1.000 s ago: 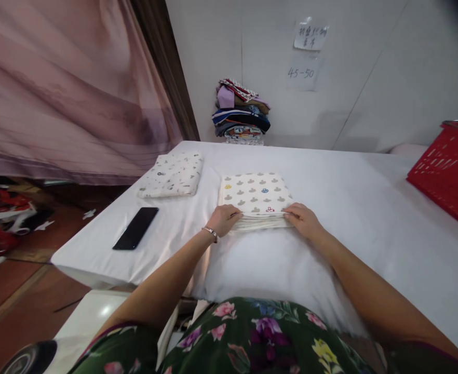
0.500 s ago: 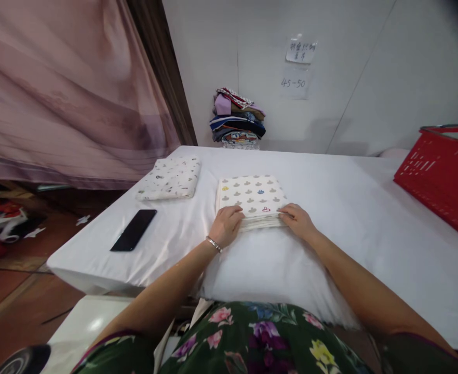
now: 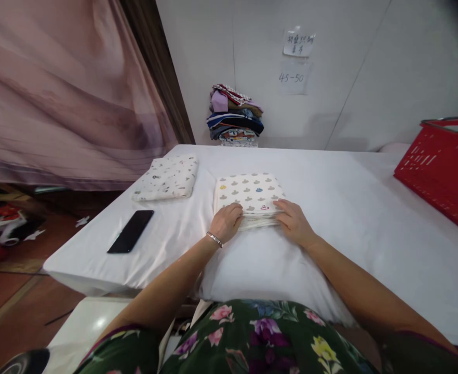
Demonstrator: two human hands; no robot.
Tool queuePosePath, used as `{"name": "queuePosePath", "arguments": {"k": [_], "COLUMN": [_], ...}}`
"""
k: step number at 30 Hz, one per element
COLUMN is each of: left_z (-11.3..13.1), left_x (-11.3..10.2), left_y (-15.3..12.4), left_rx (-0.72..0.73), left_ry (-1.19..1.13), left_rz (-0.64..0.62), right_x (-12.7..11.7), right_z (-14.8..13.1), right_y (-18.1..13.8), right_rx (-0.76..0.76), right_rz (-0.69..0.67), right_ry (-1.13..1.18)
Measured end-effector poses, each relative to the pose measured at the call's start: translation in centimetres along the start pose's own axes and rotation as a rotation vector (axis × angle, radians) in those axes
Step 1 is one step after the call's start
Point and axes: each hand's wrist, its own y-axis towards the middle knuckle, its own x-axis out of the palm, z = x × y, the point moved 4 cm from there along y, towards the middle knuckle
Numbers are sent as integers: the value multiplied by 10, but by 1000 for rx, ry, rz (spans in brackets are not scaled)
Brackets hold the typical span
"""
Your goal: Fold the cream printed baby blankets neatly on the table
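A folded white cloth with small grey and coloured prints (image 3: pixel 248 189) lies in the middle of the white-covered table (image 3: pixel 330 197). My left hand (image 3: pixel 225 222) rests on its near left corner, fingers curled over the folded edge, a bracelet on the wrist. My right hand (image 3: pixel 294 222) grips the near right corner, fingers laid on top and thumb at the edge. Both hands press on the stacked layers.
A second folded printed cloth (image 3: pixel 167 177) lies to the left, with a black phone (image 3: pixel 131 238) nearer the table edge. A pile of folded clothes (image 3: pixel 234 118) stands against the far wall. A red basket (image 3: pixel 443 166) sits at the right. A pink curtain (image 3: pixel 57 88) hangs left.
Both hands have slid a little inward and further onto the cloth's near edge. The camera view shifted slightly; the cloth stays in place.
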Motion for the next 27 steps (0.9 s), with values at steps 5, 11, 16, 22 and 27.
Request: {"name": "queuePosePath", "arguments": {"k": [5, 11, 16, 22, 27], "left_z": [3, 10, 14, 17, 25], "left_x": [2, 0, 0, 6, 1], "left_y": [-4, 0, 2, 7, 2], "left_rx": [75, 47, 42, 63, 161], "left_ry": [49, 190, 219, 272, 244], "left_rz": [30, 6, -34, -35, 20], "right_x": [3, 9, 14, 15, 7], "right_z": [-2, -6, -7, -7, -10], "right_y": [2, 6, 9, 11, 5], "right_rx": [45, 87, 90, 45, -44], "right_rz": [-55, -92, -150, -123, -108], "right_ry": [-144, -235, -262, -244, -140]}}
